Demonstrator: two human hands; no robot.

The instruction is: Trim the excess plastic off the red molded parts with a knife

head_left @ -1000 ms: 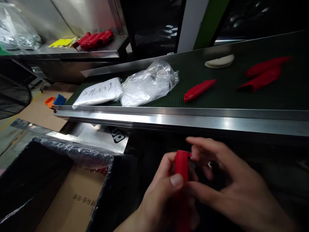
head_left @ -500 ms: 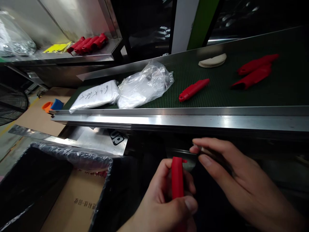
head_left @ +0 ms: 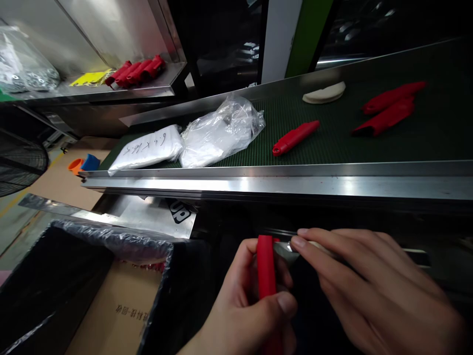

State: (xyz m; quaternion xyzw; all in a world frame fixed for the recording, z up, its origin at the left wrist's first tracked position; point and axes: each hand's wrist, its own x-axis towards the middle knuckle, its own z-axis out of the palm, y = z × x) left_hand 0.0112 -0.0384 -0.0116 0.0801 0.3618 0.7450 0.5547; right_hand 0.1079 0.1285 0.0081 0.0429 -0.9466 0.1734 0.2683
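Note:
My left hand is wrapped round a red plastic part, held upright below the conveyor edge. A small red nub sticks out at the part's upper right side. Between the fingertips of my right hand is a small knife with a thin metal blade and what looks like a pale handle, mostly hidden. The blade lies at the upper right edge of the red part, by the nub; I cannot tell whether they touch.
On the green conveyor belt lie a red part, two more red pieces, a pale curved piece and plastic bags. A black-lined box stands lower left. Several red parts rest on the metal shelf.
My right hand has turned and moved down and left, bringing the knife to the red part's upper edge. The left hand and red part have shifted slightly left.

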